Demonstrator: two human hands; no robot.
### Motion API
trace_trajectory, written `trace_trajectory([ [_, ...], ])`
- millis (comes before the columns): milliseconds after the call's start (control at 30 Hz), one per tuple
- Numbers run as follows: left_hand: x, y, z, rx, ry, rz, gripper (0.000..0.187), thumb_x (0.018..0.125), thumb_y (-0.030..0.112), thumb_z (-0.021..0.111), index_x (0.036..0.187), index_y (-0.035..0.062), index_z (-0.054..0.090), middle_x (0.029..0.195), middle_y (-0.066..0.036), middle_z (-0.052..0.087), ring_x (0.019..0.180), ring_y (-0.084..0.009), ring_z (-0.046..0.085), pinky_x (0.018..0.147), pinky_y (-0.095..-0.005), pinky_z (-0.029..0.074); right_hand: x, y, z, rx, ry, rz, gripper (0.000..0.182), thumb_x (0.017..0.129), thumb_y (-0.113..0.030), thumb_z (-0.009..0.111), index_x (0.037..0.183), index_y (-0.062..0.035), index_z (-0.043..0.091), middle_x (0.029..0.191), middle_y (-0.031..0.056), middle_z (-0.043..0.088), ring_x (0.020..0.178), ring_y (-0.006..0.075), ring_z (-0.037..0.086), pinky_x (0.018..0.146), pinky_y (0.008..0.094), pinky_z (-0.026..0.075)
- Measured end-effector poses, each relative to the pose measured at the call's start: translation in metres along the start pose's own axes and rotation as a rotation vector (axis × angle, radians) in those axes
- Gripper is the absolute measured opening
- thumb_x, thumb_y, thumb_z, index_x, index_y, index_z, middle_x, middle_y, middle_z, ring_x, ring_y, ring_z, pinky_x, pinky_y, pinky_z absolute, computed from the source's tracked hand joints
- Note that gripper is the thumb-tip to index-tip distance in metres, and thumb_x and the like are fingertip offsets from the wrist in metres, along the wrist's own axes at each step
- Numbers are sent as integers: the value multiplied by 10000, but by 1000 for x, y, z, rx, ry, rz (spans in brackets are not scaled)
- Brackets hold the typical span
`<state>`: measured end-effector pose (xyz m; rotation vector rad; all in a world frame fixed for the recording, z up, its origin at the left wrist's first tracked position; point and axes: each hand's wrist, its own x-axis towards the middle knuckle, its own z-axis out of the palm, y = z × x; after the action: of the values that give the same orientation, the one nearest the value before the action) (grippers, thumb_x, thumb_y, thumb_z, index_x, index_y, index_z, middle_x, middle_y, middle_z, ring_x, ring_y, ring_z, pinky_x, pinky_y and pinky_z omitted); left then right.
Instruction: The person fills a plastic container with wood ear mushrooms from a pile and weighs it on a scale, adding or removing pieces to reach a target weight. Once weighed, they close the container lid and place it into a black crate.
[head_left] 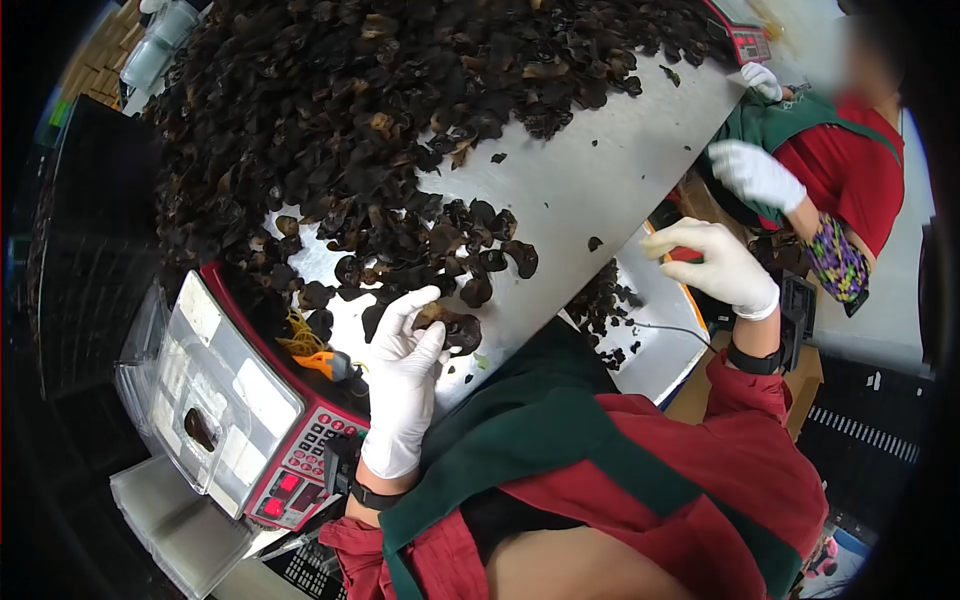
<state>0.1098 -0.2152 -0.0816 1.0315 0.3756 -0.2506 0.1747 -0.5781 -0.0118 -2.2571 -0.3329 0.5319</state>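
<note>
Metal tabletop (pixel 590 185) slants through the upper middle of the frame, and from my remote seat I see a heap of dark mushrooms (pixel 330 110) spread over its far side. At the lower left I make out clear plastic boxes (pixel 180 525), then a scale (pixel 250 400) with one mushroom piece (pixel 200 428) on its pan; I judge it stands there to be within easy reach of the heap. Just beside it, an orange-handled tool (pixel 322 364) lies near the heap's edge. Left of the frame's centre, the left hand (pixel 402 350), gloved in white, pinches a brown piece (pixel 455 332) between thumb and fingers, probably lightly so as not to tear it. Right of centre, a white bin (pixel 650 370) holds more dark pieces (pixel 597 310), seemingly set below the table edge to catch them. Above it hangs the right hand (pixel 715 268), fingers curved; I cannot tell whether it grips anything. At the upper right, a co-worker (pixel 840 160) in red and green wears white gloves too.
</note>
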Motion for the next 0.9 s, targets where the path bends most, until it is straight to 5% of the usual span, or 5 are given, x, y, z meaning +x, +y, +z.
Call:
trace_trajectory([
  [100,-2,-1,-3,-32,-14,-7,358,939,-54,572,1282,50,566,1139,-40,641,752,-34,558,611,-175,435,14,6,16,-238,-5,-69,386,791,-44,697,1175,-41,662,1022,122,704,937,283,654,846,358,500],
  [300,-24,0,-12,205,64,4,250,956,-28,553,1194,49,568,1081,-83,647,734,-62,561,537,-161,396,82,-12,115,-299,94,-308,788,732,-269,784,1441,-142,463,1496,161,414,1349,363,410,1121,456,344],
  [500,-35,-10,-16,683,239,290,243,937,-55,541,1158,29,595,1060,-88,654,777,-105,602,651,-225,487,136,-36,175,-362,300,-582,681,755,-422,753,1375,-235,540,1480,120,434,1341,332,410,1097,537,335],
  [667,-32,-13,-22,928,241,498,215,871,-104,550,1046,16,583,1031,-137,646,930,-235,641,858,-324,501,146,-26,183,-316,487,-590,158,795,-296,723,863,-160,678,979,-51,628,919,152,609,702,289,543],
  [900,-35,-18,-18,1161,246,514,184,861,-66,584,1022,20,581,861,-91,585,764,-199,597,712,-310,488,163,-60,175,-326,333,-701,409,766,-387,749,1091,-156,661,1149,67,597,1113,271,556,813,390,533],
])
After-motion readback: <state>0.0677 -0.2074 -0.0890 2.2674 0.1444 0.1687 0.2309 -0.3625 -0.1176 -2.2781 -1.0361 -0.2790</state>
